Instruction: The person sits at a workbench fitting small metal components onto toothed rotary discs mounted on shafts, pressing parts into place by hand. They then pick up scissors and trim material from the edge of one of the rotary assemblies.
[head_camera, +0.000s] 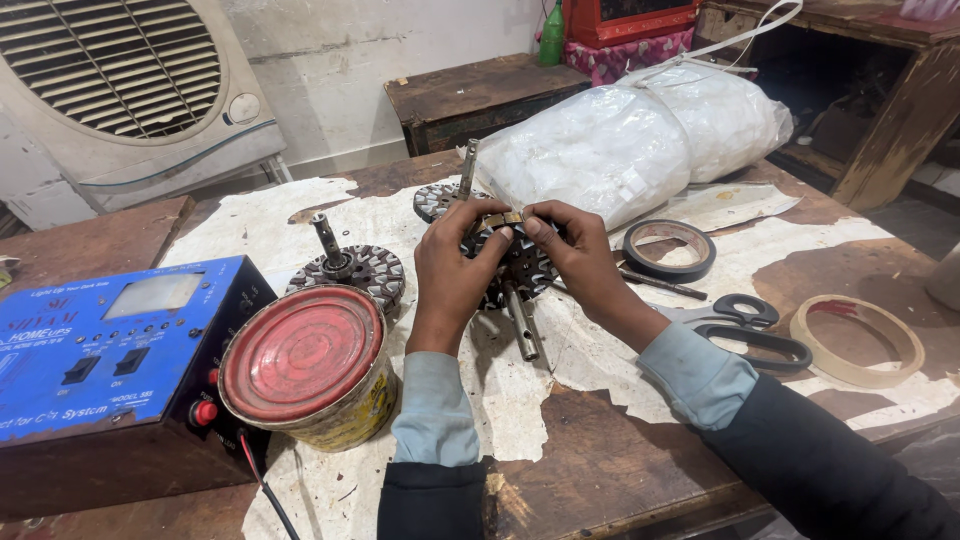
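Note:
Both my hands hold a round slotted motor core with a metal shaft (520, 275) over the middle of the table. My left hand (452, 272) grips its left side. My right hand (575, 250) grips the right side, its fingertips pressing a small brownish strip (500, 219) onto the top of the core. The shaft points down toward me. A second core with an upright shaft (350, 268) stands to the left, and a third core (436, 198) lies behind my hands.
A tin can with a red lid (305, 362) and a blue electrical box (100, 350) sit at the left. Black scissors (745, 325), a black tape roll (668, 249), a tan tape roll (857, 340) and white plastic bags (620, 140) lie to the right. An air cooler (120, 80) stands at the back left.

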